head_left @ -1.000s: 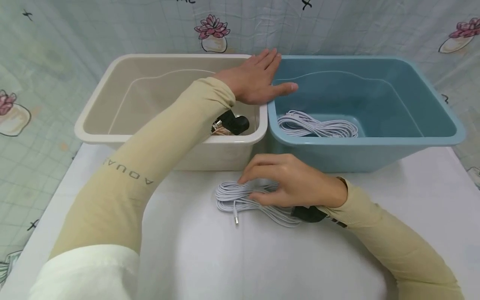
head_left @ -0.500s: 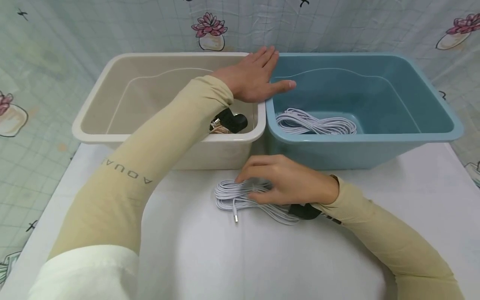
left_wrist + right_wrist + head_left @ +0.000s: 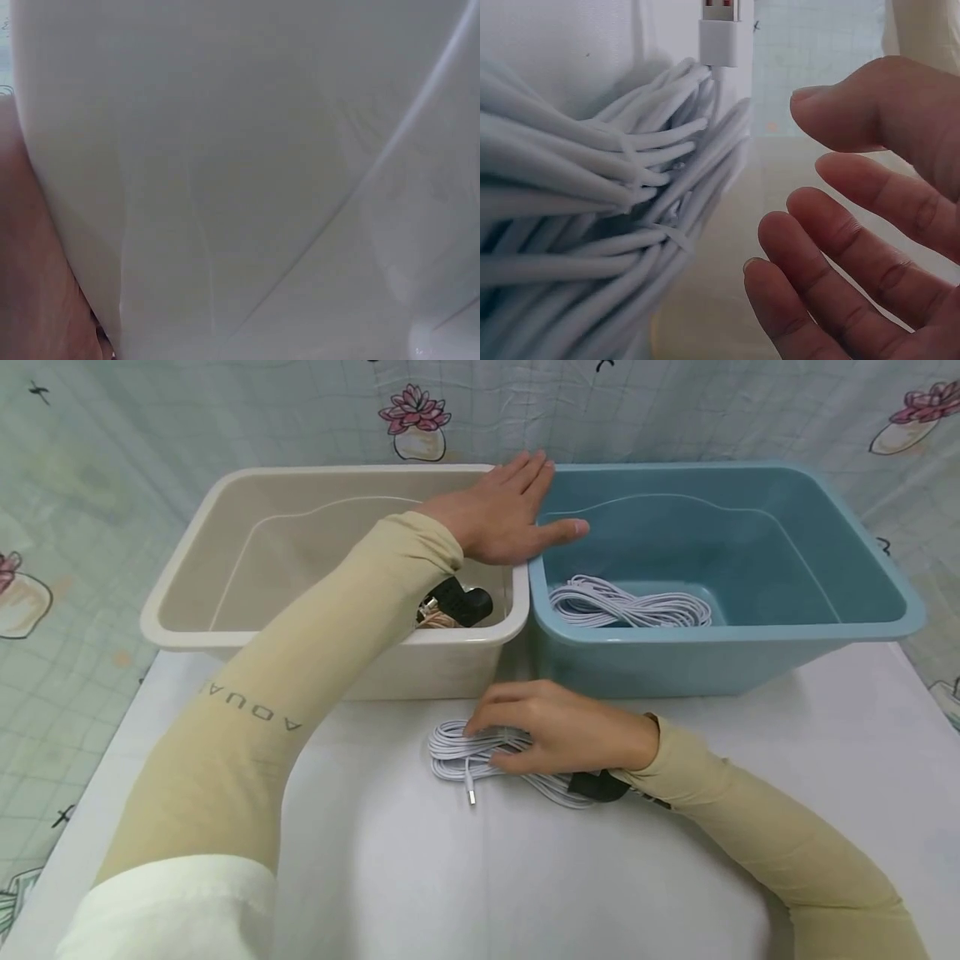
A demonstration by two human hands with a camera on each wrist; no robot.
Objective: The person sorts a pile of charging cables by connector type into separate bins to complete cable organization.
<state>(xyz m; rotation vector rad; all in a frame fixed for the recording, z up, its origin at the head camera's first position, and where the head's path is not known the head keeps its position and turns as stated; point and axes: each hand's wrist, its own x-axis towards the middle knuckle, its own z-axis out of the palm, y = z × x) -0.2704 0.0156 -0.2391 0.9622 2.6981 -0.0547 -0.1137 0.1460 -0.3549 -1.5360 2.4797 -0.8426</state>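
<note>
Soft light leaves faint shadows on the flat white table (image 3: 390,860). The left wrist view is dim — hazy.

Your head view overlooks the cable coil (image 3: 467,745); your right-wrist view shares it (close up); your left-wrist view faces the beige bin (image 3: 262,560) beyond.

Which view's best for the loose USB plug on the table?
Right wrist: the plug is large there, its red-marked metal end readable, though the top edge crops its tip. Head shows it whole but small; left wrist doesn't show it.
</note>
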